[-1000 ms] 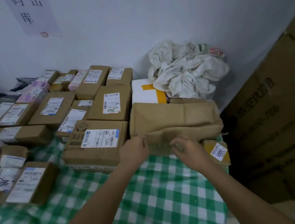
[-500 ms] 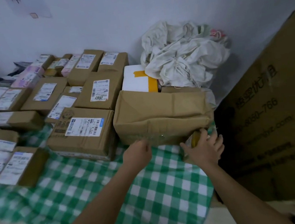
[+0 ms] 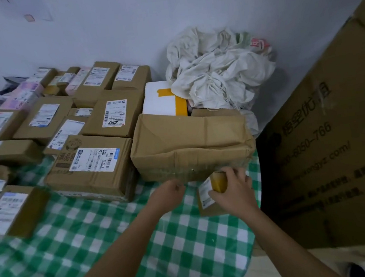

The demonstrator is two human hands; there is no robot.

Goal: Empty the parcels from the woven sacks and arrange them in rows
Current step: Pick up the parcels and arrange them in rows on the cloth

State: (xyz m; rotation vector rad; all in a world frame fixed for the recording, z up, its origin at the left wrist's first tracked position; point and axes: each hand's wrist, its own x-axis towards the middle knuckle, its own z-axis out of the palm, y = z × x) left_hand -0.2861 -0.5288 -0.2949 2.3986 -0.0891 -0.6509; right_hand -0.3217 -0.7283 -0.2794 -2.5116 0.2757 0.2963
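- Head view looks down on a green-and-white checked cloth point(image 3: 185, 241) spread over the surface, with both bare forearms reaching forward across it.
- Right hand point(image 3: 231, 190) has its fingers curled round a small yellow-taped parcel point(image 3: 219, 181); the thumb sits on the near side, the fingers wrap over the top. A white label point(image 3: 205, 193) shows just left of the grip.
- This small parcel sits just in front of the large crumpled brown box point(image 3: 191, 144), at its lower right corner, close to the cloth's right edge; whether it rests on the cloth or is lifted off it I cannot tell.
- Left hand point(image 3: 168, 191) is curled into a loose fist beside the large box's front lower edge; whether it pinches anything there I cannot tell.
- Left of the large box, labelled brown parcels point(image 3: 93, 165) lie side by side in rows reaching back to the wall.
- A white box with yellow tape point(image 3: 163, 99) stands behind the large box.
- Emptied white woven sacks point(image 3: 215, 74) are heaped in the corner against the wall.
- A big printed carton point(image 3: 327, 143) leans at the right.
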